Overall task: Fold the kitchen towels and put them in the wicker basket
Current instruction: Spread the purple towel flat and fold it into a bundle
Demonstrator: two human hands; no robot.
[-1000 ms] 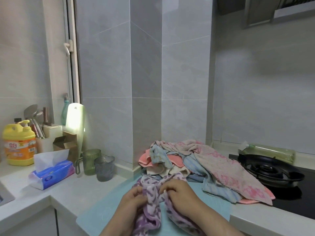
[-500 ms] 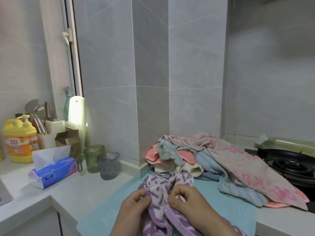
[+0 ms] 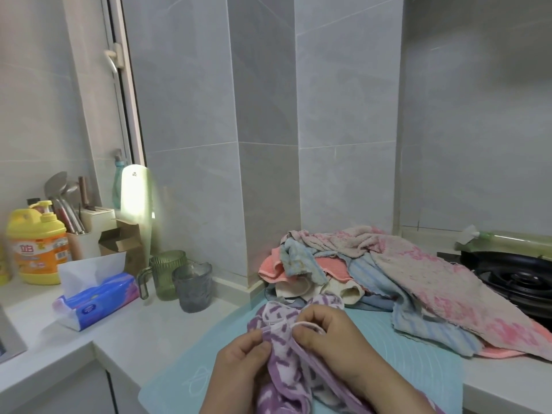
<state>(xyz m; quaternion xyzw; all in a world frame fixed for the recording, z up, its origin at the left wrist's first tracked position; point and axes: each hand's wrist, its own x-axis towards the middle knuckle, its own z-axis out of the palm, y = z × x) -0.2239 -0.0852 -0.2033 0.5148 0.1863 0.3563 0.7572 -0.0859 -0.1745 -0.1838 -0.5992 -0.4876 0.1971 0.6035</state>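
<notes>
Head cam: the purple-and-white towel is bunched up between both hands, over the teal mat at the counter's front edge. The left hand has its fingers curled in, pinching the towel's top hem. The right hand is curled just as tight, gripping the hem beside the white hanging loop. The towel's lower part runs off the bottom of the frame. The messy pile of towels sits just behind, against the wall.
</notes>
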